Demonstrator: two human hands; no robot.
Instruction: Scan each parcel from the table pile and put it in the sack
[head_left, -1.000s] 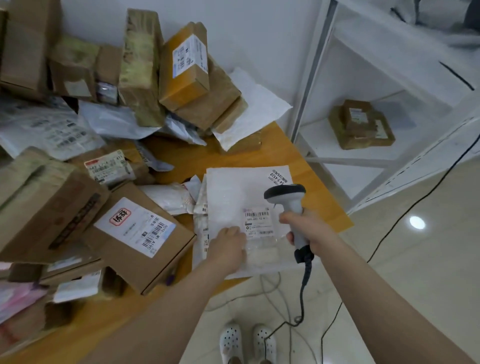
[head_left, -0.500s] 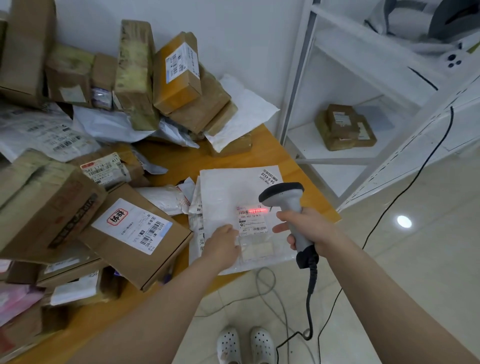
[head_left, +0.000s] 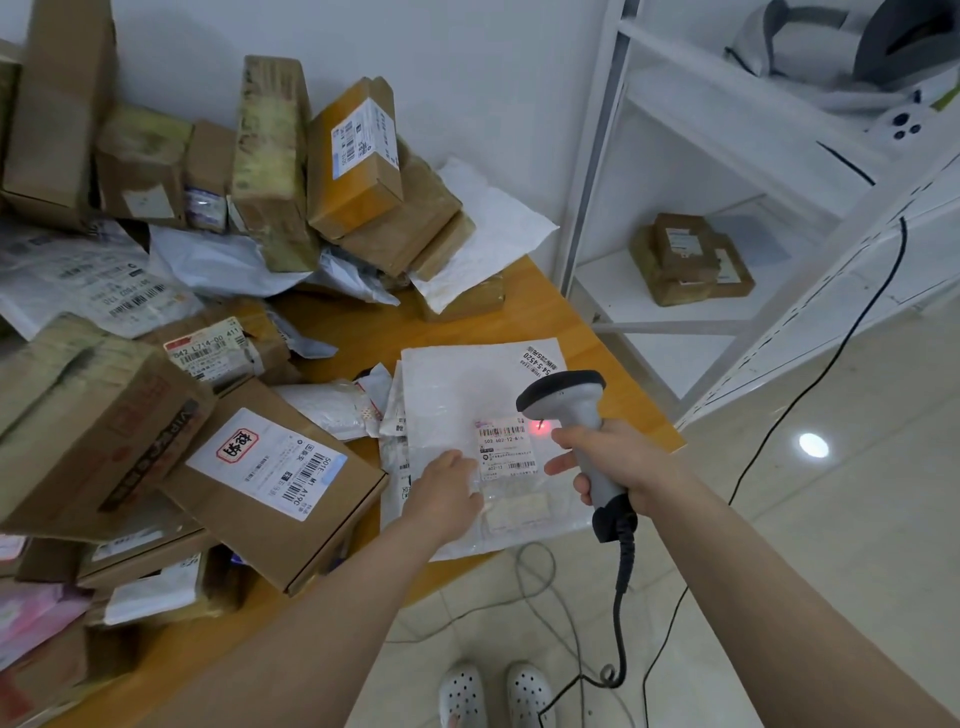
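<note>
Two hands of ours work at the near corner of an orange wooden table (head_left: 374, 327). Our left hand (head_left: 447, 488) lies palm down on a flat white parcel (head_left: 457, 384), a plastic mailer resting on the table with its near corner reaching past the table's edge. The fingers press on it just left of its printed label (head_left: 506, 447). Our right hand (head_left: 618, 462) is wrapped round the grip of a grey barcode scanner (head_left: 571, 405), whose dark head tilts down over the parcel. A small red dot of light (head_left: 540, 427) glows at the label's right edge, just under the scanner's head. A black cable (head_left: 621, 613) hangs from the scanner's handle toward the tiled floor (head_left: 779, 545), near our white perforated shoes (head_left: 493, 693).

To the left and behind, the pile (head_left: 270, 171) covers the table: brown cardboard boxes, taped and labelled, and crumpled white and grey mailers, several leaning against the white wall. One large box (head_left: 275, 478), its white label bearing a red stamp, lies tilted just left of our left forearm. On the right stands a white shelf unit (head_left: 587, 208) holding a few small brown boxes (head_left: 685, 260).
</note>
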